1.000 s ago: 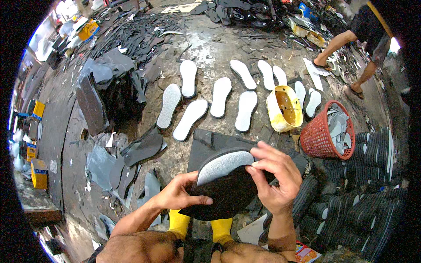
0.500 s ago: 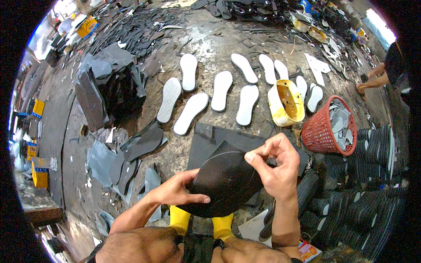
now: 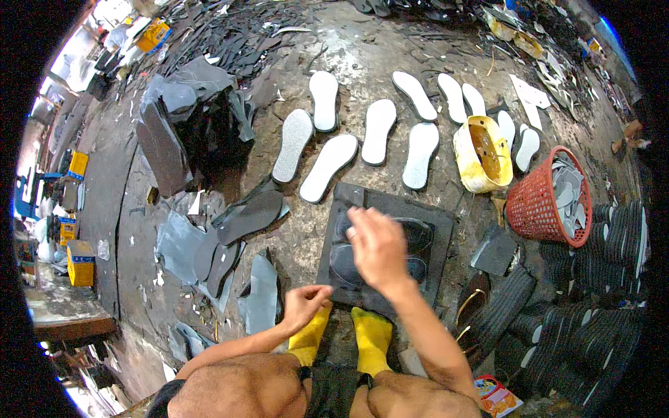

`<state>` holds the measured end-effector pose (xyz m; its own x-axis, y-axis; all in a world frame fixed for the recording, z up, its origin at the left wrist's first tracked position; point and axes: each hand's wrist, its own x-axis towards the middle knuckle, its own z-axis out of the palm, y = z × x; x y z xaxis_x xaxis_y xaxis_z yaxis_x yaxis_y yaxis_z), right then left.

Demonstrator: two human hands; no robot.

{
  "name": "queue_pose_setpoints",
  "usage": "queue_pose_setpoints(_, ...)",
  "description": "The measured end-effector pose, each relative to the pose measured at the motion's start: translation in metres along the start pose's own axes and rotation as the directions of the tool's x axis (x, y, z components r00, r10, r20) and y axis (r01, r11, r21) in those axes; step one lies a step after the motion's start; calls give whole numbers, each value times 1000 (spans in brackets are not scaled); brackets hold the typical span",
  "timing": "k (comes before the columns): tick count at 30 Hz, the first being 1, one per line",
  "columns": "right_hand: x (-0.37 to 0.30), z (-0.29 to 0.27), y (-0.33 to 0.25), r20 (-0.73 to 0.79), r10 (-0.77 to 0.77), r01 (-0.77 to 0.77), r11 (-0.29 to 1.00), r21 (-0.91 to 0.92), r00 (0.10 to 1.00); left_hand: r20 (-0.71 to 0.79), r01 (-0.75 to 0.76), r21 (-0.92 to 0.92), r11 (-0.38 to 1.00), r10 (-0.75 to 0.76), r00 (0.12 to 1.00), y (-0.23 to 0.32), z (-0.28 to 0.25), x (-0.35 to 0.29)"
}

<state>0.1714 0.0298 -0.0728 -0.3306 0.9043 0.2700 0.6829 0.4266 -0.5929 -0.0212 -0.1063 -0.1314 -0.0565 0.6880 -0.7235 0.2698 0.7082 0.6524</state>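
A dark square board [image 3: 440, 233] lies on the ground before my feet. Glossy black sole-shaped pieces or outlines [image 3: 417, 237] show on it; I cannot tell whether they are separate pieces. Over them is my right hand [image 3: 380, 251], its fingers stretched out and a little blurred, holding nothing that shows; it partly hides the board. My left hand [image 3: 305, 310] is closed, fingers curled and thumb drawn in, by the board's near left corner and above a yellow sock [image 3: 310, 334]. Whatever its fingertips may pinch is too small or hidden to see.
White-topped soles [image 3: 380, 131] lie in rows beyond the board. Farther right are a yellow tub [image 3: 481, 181] of brownish stuff and a red basket [image 3: 533, 209] of grey cut pieces. Stacked dark soles [image 3: 557, 320] stand at right; dark sheets [image 3: 164, 157] and scraps [image 3: 185, 240] at left.
The black rounded sheet that both hands held up is out of them. The right hand has come down and left over the board; the left has dropped lower and closed. The view has shifted.
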Motion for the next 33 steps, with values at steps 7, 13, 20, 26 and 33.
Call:
queue_pose_setpoints(7,-66,93,22,154,34,3,973,-233,988,477,-633,774,-39,694,540,-3,-32,60)
queue_pose_setpoints(13,-118,32,85,113,290,-215,874,-437,950,434,-591,806,34,645,629,-10,-33,52)
queue_pose_setpoints(20,-125,-5,114,57,371,-375,915,146,927,-57,-563,629,536,754,654,5,1,53)
queue_pose_setpoints(26,-163,-10,103,-8,867,-790,456,410,497,-159,-83,-165,983,56,986,32,32,67)
queue_pose_setpoints(33,-156,-67,106,670,657,-638,-360,681,344,291,296,-600,743,-142,946,17,4,26)
